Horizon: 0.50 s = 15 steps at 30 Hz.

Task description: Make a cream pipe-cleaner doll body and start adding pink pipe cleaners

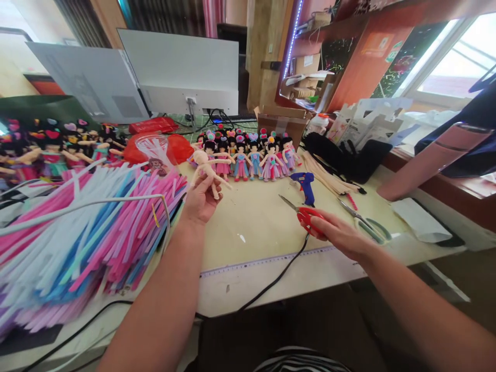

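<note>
My left hand [204, 200] is closed around the lower body of a bare beige doll [203, 159], which has a round head and thin outstretched arms. In my right hand [333, 230] are red-handled scissors [308, 216], their blades pointing up and left over the table. The scissors and the doll are well apart. A blue glue gun [304, 186] lies just behind the scissors. Finished dolls [248, 157] with black hair and colourful dresses stand in rows at the back, beyond both hands.
A big heap of coloured pipe cleaners [96, 232] covers the left side. Grey-handled scissors [368, 225] and beige pipe cleaners [329, 173] lie at right. A measuring tape [263, 262] runs along the front, crossed by a black cord [277, 279]. A monitor [186, 67] stands behind.
</note>
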{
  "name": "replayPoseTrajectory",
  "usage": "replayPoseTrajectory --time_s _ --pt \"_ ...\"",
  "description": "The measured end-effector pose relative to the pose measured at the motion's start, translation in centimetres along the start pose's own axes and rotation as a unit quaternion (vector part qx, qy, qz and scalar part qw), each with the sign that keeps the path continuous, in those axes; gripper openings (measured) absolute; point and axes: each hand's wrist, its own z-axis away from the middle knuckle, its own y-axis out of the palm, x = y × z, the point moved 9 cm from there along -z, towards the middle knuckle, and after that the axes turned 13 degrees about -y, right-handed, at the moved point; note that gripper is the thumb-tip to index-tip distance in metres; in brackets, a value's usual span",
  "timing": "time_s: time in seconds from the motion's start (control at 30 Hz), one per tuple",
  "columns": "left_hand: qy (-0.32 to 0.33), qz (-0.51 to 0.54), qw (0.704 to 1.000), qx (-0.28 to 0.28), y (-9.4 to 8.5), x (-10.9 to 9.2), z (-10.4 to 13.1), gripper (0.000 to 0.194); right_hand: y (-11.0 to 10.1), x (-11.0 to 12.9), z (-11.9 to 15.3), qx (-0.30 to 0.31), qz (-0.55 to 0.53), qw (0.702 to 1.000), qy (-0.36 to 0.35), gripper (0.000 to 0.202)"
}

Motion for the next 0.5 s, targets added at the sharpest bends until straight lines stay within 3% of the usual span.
replayPoseTrajectory --time_s 0.13,0.23,0.4,0.5 --pt "-0.003 -0.007 1.0 0.011 0.2 0.2 -0.1 0.011 -1.6 0.0 -1.4 -0.056 0.249 0.966 -0.033 0.036" --pt "-0.001 -0.01 1.0 0.013 0.2 0.3 -0.2 0.011 -0.1 0.6 -1.4 -0.034 0.381 0.923 -0.032 0.038" --pt "-0.004 -0.01 1.0 0.002 0.0 0.4 -0.3 0.01 6.4 2.8 0.3 0.109 0.378 0.912 -0.12 0.038" --pt "0.0 -0.011 1.0 0.003 0.0 0.3 -0.2 0.009 6.0 3.1 0.0 0.086 0.374 0.915 -0.126 0.036"
